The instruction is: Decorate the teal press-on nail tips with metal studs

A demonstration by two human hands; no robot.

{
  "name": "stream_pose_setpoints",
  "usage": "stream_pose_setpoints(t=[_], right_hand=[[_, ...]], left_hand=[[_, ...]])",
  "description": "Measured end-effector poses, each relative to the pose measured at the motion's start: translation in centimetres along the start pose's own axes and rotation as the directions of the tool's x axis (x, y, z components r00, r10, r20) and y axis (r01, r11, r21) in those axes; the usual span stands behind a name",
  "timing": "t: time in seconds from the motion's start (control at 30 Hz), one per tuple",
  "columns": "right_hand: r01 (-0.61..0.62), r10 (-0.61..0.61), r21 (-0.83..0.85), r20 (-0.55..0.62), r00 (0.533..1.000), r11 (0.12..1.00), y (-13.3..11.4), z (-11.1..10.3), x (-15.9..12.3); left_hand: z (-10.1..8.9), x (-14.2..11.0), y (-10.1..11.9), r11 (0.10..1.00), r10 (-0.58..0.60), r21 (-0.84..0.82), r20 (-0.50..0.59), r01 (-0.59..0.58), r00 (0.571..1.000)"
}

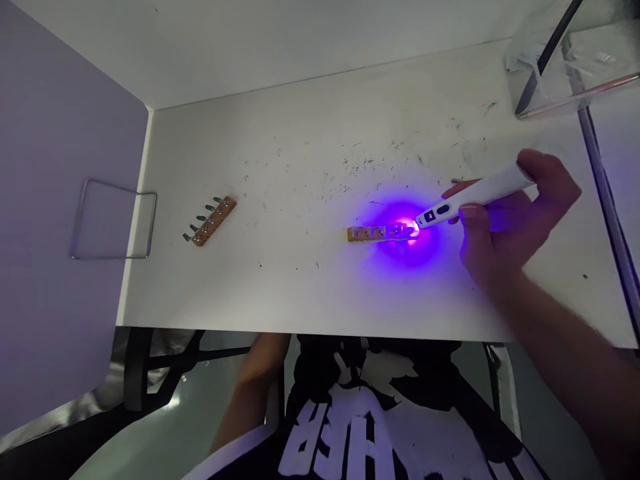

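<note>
My right hand (505, 220) is closed around a white pen-shaped UV lamp (473, 195), its tip lit violet. The lamp's end is at the right end of a small brown strip (365, 233) lying flat on the table, which bears a row of small shiny pieces. Violet glow washes out the strip's right end, so detail there is hard to make out. Further left lies a second brown strip (215, 220), set at a slant, with several dark green nail-like tips sticking out along one side. My left forearm (257, 373) goes under the table edge, hiding that hand.
The white table (250, 287) carries scattered dark crumbs (367, 162) behind the strips. A clear acrylic box (575, 73) stands at the back right. A thin metal frame (115, 257) is at the lilac wall on the left, and a metal edge strip (613, 227) runs along the right.
</note>
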State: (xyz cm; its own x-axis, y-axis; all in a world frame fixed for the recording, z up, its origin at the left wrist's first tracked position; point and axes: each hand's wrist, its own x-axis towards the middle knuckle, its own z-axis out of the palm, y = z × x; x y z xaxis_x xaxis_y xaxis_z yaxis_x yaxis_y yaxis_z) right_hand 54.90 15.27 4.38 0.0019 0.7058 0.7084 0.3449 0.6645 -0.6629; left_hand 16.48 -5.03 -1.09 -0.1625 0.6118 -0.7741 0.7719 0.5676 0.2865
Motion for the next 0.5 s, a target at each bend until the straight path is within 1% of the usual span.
stream_pose_setpoints(t=[0.07, 0.23, 0.37, 0.5], right_hand=[[0.0, 0.0, 0.0, 0.006, 1.0, 1.0, 0.03, -0.05, 0.0], [-0.001, 0.001, -0.001, 0.017, 1.0, 1.0, 0.04, -0.1, 0.06], [0.001, -0.001, -0.003, 0.011, 1.0, 1.0, -0.04, -0.09, 0.08], [0.003, -0.002, -0.004, 0.01, 1.0, 1.0, -0.12, -0.09, 0.1]], left_hand=[[0.03, -0.01, -0.12, 1.0, 0.012, -0.005, 0.004, -0.012, 1.0], [0.15, -0.01, -0.31, 1.0, -0.022, -0.015, -0.012, 0.022, 1.0], [-0.04, 0.0, -0.24, 1.0, 0.009, -0.02, -0.007, -0.009, 1.0], [-0.25, -0.05, -0.16, 1.0, -0.002, -0.011, -0.001, 0.002, 1.0]])
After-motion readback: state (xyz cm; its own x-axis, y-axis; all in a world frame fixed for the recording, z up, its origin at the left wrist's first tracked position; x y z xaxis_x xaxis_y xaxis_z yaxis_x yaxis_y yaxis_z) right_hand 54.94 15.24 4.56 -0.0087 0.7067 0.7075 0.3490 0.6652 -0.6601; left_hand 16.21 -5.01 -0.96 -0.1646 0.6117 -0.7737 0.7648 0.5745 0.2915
